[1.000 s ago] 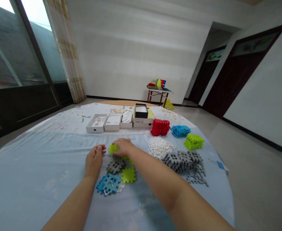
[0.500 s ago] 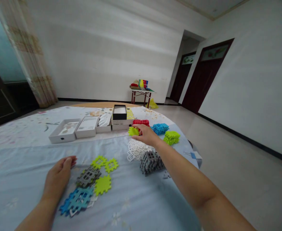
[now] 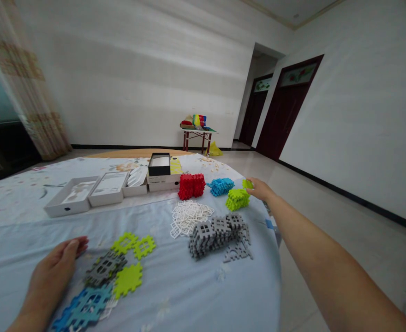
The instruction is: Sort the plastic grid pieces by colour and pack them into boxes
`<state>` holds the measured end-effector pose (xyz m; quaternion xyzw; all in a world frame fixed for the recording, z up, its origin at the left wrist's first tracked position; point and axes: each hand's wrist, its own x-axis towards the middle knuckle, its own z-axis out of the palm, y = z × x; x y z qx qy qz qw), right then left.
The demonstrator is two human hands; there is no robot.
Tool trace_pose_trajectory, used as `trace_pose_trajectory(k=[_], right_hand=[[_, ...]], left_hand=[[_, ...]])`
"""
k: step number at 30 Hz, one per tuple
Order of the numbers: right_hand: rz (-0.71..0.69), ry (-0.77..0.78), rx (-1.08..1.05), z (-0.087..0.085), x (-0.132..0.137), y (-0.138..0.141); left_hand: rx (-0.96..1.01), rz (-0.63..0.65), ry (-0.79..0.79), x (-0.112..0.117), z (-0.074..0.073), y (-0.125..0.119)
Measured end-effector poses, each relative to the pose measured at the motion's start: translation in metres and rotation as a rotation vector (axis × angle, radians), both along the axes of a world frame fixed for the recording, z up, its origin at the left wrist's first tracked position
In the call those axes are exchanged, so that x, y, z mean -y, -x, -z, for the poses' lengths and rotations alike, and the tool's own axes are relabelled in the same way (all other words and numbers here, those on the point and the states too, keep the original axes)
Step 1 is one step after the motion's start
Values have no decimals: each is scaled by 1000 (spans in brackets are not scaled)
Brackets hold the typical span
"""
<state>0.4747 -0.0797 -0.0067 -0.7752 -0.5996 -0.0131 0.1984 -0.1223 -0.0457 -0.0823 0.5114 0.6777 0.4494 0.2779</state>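
Note:
At the far right of the table, my right hand (image 3: 258, 189) pinches a lime-green notched plastic tile (image 3: 247, 183). It is just above the stack of lime-green tiles (image 3: 237, 199). My left hand (image 3: 56, 267) rests on its side at the left, fingers together and thumb against them, with nothing visible in it. Beside it lie mixed loose pieces: a dark grey tile pile (image 3: 106, 267), two lime window tiles (image 3: 134, 244), a solid lime tile (image 3: 128, 280) and blue tiles (image 3: 87, 306) with white pieces partly under them.
Sorted stacks stand at the right: red tiles (image 3: 191, 186), blue tiles (image 3: 221, 186), white frames (image 3: 189, 216) and grey tiles (image 3: 213, 235). White open boxes (image 3: 72, 196) and a black box (image 3: 159, 163) line the back. The table's right edge (image 3: 279, 276) curves under my right forearm.
My right hand has moved right, from in front of the red stack to the lime-green stack, with the lime-green tile still in it. The view has turned slightly right; the left hand stays beside the pieces.

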Motion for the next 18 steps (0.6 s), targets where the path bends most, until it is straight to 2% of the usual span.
trace_pose_trajectory(k=[4, 10, 18], right_hand=[[8, 64, 2, 8, -6, -12], [-52, 142, -32, 18, -14, -8], [-7, 51, -15, 13, -10, 5]], left_hand=[[-24, -12, 12, 0, 0, 1], [-44, -8, 17, 3, -3, -2], [-37, -3, 8, 1, -2, 0]])
